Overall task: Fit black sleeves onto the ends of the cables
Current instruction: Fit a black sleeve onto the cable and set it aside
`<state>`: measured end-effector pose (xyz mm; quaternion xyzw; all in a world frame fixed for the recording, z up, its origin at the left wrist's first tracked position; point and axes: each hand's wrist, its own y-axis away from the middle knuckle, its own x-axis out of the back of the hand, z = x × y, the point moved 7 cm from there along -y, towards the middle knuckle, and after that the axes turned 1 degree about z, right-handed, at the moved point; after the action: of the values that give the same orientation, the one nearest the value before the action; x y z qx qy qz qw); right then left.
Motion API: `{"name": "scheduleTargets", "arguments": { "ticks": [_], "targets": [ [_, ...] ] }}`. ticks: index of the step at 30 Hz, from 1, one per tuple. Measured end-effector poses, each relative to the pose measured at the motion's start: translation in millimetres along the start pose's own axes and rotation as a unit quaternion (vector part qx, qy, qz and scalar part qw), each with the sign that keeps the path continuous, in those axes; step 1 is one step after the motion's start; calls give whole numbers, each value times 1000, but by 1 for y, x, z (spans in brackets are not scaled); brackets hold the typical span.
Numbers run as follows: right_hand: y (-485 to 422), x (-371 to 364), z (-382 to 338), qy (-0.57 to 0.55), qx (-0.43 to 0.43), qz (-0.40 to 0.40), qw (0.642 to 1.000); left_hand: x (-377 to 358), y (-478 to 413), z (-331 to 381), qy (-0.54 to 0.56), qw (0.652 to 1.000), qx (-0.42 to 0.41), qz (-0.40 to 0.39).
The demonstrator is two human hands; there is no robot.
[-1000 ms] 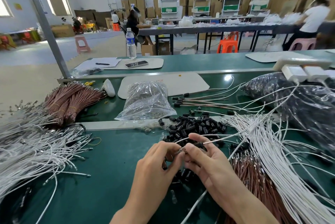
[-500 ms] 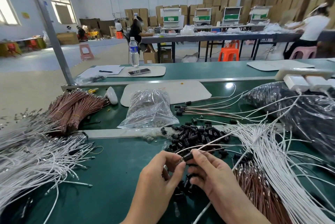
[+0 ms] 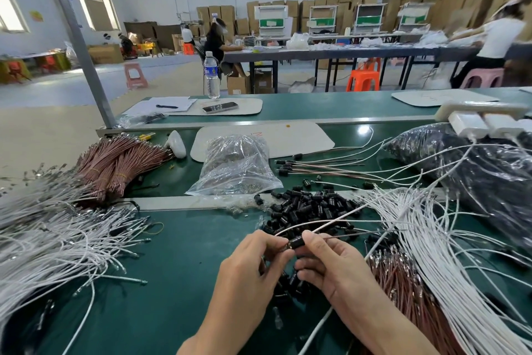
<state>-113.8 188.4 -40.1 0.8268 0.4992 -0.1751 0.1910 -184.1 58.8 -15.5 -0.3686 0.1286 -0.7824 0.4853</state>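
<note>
Right now both hands meet low in the middle of the green counter (image 3: 178, 274), fingertips nearly touching. The right hand (image 3: 328, 265) pinches a black sleeve (image 3: 297, 243) between thumb and forefinger. The left hand (image 3: 250, 265) pinches the end of the cable at the sleeve's left side. That white cable (image 3: 346, 217) runs from the hands toward the far right. How far the sleeve sits on the cable end cannot be told, since the fingers cover the join.

Just beyond the hands lies a loose pile of black sleeves (image 3: 311, 205), and more of them lie under the hands. To the right a thick spread of white cables (image 3: 437, 245) fans across the counter, with brown cables (image 3: 403, 285) beside it, near the right wrist. Far right sits a large dark plastic bag (image 3: 483, 170). Beyond the pile, a few cables already capped in black (image 3: 290, 167) lie side by side. A clear plastic bag (image 3: 236, 164) stands left of them.

On the left, another mass of white cables (image 3: 57, 242) covers the counter, and tied bundles of brown cables (image 3: 118, 162) lie farther off. A water bottle (image 3: 212, 75) stands on the far counter.
</note>
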Motion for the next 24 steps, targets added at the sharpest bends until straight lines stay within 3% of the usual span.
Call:
{"name": "scheduleTargets", "arguments": {
  "ticks": [8,14,20,24],
  "targets": [
    [3,-5,1,20,3,-16,1000,2,-2,-4,25,1000,10,16],
    [4,6,-12,72,96,59,991,2,-2,0,-12,1000,1,7],
    [3,1,-7,74,79,46,993,-9,0,3,-82,995,8,-55],
    [1,1,-4,61,57,32,996,-8,-2,0,-86,994,23,-57]
  ]
}}
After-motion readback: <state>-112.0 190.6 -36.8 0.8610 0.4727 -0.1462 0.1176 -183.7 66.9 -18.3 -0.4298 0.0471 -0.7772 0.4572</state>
